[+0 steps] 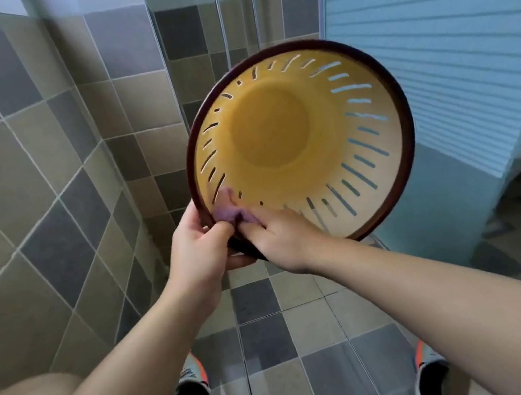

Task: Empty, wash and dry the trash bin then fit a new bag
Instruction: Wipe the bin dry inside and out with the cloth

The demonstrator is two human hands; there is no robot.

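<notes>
head: worn on person's head | faces forward-down | close over the arms | single view

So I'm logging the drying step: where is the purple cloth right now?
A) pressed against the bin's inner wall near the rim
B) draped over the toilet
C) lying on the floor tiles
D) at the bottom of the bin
A: the right hand presses the purple cloth against the bin inner wall just inside the rim, beside the left hand.

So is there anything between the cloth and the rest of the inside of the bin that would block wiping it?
Nothing visible does. The bin is held up with its opening facing the camera, inside bare. The purple cloth sits at the lower rim, under the right hand, while the left hand grips the rim beside it.
</notes>
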